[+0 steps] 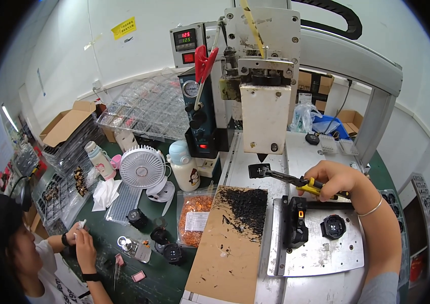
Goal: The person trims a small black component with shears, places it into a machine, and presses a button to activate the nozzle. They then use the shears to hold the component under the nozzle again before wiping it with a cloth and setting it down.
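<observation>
Currently the right hand is closed around the yellow handles of a pair of pliers, with the forearm entering from the lower right edge. The pliers extend leftward from the fist; their dark jaws sit well clear of the fingers, directly below the tip of the white dispensing head of the benchtop machine. Whether the jaws clamp anything cannot be determined. The left hand does not appear in the view.

Beneath the wrist lies a metal fixture plate carrying a round black watch case and, to its left, an upright black clamp block. Just beside the plate on the left, a cardboard sheet bears a patch of black residue at its upper right corner.

The work surface is a green bench. On it stand a small white desk fan, a pale bottle, a bag of orange parts and several black round parts. Stacked clear trays lean near the white wall. At the lower left, another person's hands work at the bench, well apart from the pliers.
</observation>
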`<control>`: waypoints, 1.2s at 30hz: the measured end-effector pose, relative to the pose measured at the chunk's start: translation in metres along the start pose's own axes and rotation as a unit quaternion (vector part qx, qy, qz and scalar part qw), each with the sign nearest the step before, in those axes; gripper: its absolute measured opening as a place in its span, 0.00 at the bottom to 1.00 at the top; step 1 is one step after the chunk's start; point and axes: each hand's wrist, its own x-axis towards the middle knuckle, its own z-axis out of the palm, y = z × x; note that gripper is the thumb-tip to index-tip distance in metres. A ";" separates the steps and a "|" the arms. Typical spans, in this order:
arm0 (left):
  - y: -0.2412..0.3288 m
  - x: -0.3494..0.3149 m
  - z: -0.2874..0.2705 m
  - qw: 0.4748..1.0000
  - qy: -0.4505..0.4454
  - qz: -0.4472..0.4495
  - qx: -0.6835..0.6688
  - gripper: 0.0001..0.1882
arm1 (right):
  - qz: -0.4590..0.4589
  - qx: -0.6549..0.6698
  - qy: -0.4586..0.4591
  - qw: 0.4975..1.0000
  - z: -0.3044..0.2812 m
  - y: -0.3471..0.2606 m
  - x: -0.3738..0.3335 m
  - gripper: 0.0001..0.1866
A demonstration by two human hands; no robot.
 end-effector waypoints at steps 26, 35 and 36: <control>-0.002 -0.001 0.004 1.000 -0.002 0.016 0.024 0.20 | 0.010 -0.014 0.000 1.000 -0.005 -0.001 -0.007 0.24; -0.003 0.001 0.004 0.999 0.009 0.019 0.045 0.20 | 0.017 0.003 -0.001 1.000 -0.006 -0.002 -0.009 0.24; -0.002 0.001 0.003 0.999 0.003 0.011 0.033 0.19 | 0.017 -0.002 -0.001 1.000 -0.006 -0.001 -0.008 0.24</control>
